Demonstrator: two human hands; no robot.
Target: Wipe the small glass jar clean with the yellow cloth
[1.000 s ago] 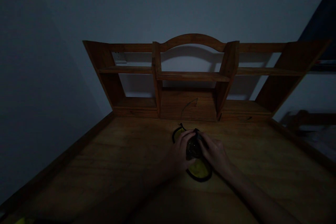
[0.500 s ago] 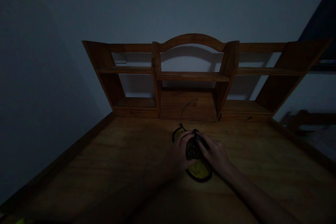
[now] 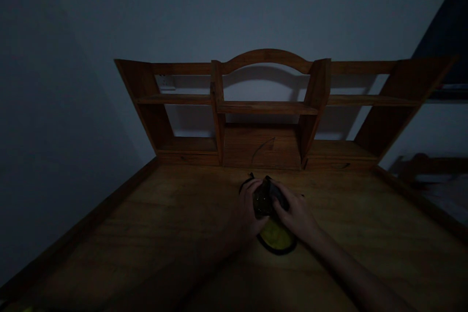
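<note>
The scene is dim. Both my hands meet over a small dark object (image 3: 263, 200) at the middle of a wooden desk (image 3: 153, 234). My left hand (image 3: 246, 209) curls round its left side and my right hand (image 3: 294, 212) grips its right side. What the dark object is I cannot make out. Under the hands lies a yellow pad with a black edge (image 3: 277, 240), partly hidden by them.
A wooden shelf unit (image 3: 268, 107) with an arched top stands at the back of the desk against a pale wall. A raised wooden rim (image 3: 80, 234) runs along the desk's left side. Blurred furniture (image 3: 427, 165) shows at the far right.
Both hands and the dark object have shifted slightly away from me and a bit to the left, covering more of the yellow pad's far end. The view has tilted a little.
</note>
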